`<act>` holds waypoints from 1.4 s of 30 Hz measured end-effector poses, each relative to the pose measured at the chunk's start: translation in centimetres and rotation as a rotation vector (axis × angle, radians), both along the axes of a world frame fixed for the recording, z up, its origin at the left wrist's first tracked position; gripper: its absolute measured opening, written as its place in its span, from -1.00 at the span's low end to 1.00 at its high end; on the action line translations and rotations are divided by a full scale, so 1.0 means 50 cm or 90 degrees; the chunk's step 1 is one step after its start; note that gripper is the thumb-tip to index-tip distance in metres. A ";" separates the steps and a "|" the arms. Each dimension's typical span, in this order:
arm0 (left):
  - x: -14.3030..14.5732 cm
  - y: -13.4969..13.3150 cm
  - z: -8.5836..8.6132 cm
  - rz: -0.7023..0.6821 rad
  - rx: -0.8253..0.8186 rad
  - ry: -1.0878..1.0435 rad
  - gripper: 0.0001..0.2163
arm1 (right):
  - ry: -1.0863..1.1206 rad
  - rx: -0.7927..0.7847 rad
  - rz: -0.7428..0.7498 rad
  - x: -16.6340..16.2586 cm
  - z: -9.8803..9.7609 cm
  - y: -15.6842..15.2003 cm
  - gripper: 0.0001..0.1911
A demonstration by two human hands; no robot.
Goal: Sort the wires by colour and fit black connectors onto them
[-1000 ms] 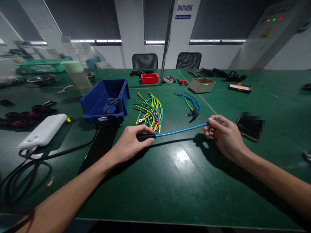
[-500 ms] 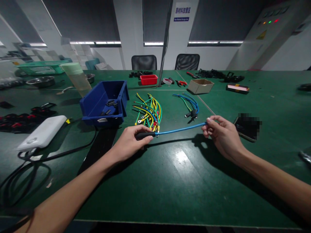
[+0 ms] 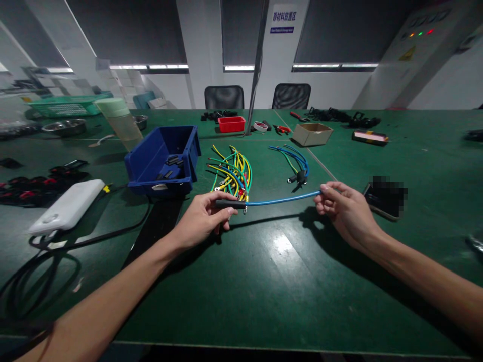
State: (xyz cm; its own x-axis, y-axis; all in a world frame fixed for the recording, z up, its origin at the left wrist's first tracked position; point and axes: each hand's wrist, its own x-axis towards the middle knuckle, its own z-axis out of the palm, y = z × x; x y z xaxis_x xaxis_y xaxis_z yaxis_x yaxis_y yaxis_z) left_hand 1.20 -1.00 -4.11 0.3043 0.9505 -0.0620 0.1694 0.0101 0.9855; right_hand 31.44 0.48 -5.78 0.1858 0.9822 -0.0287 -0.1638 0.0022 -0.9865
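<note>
A blue wire stretches between my two hands, held above the green table. My left hand pinches a black sleeve at the wire's left end. My right hand grips the wire's other end between thumb and fingers. Behind my left hand lies a pile of yellow-green and blue wires with ring terminals, partly covered by the hand. Farther right is a smaller bundle of blue and green wires with black pieces at its near end.
A blue bin with small black parts stands left of the wires. At the far side are a red tray, a cardboard box and red-handled pliers. A white power bank with cables lies left, a dark phone right.
My left hand's fingers have shifted on the black sleeve, which now shows more of its length and sits slightly higher. The right hand keeps its hold almost unmoved.
</note>
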 end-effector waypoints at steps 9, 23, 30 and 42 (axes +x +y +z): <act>0.000 -0.004 0.005 -0.021 0.001 -0.033 -0.66 | 0.005 0.000 -0.008 0.001 -0.004 0.002 -0.72; -0.003 -0.002 0.001 -0.048 0.021 -0.046 -0.70 | 0.003 -0.008 -0.007 -0.002 -0.004 0.001 -0.72; -0.002 -0.002 -0.002 -0.050 0.010 -0.044 -0.69 | 0.004 -0.009 -0.014 0.000 -0.007 0.004 -0.73; 0.001 -0.001 0.004 -0.053 0.001 -0.038 -0.70 | 0.001 -0.019 -0.014 0.000 -0.002 0.003 -0.68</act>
